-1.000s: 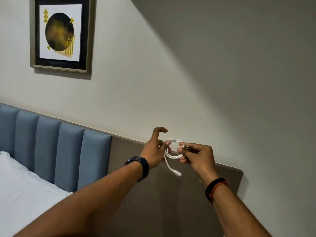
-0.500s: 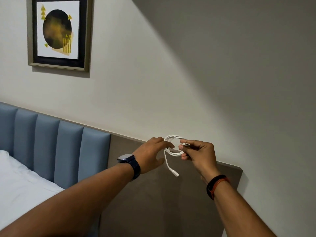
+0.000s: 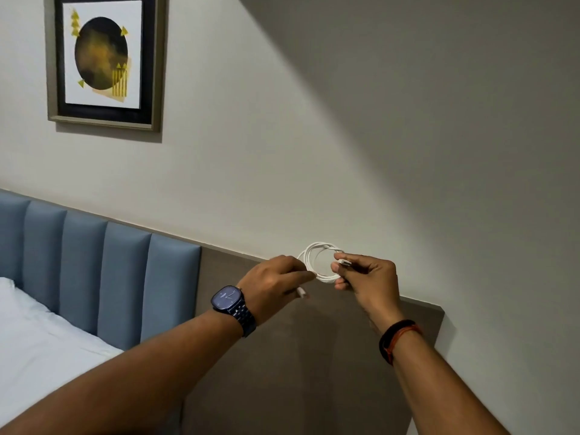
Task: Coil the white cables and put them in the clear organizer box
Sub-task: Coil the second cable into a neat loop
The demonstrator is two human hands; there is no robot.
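I am watching both hands held out in front of the wall [image 3: 345, 136], above the brown panel [image 3: 282, 356]. On the far left the bed [image 3: 37, 346] is lying under the blue headboard [image 3: 94, 271], with the picture [image 3: 102, 58] hanging above it. My left hand [image 3: 271, 285], with the watch [image 3: 230, 304] on its wrist, is curling its fingers [image 3: 301, 274] closed around one strand of the cable [image 3: 320, 262]; a white plug [image 3: 302, 291] is poking out just under that fist. The cable is forming a small coil of several loops between the two hands, standing roughly upright in the air. My right hand [image 3: 364, 281], wearing a black and orange band [image 3: 398, 339], is pinching the right side of the coil, thumb on top, fingers bunched beneath; a second plug is lying under the thumb tip. Both hands are touching the coil, on opposite sides. I am seeing no box from this view.
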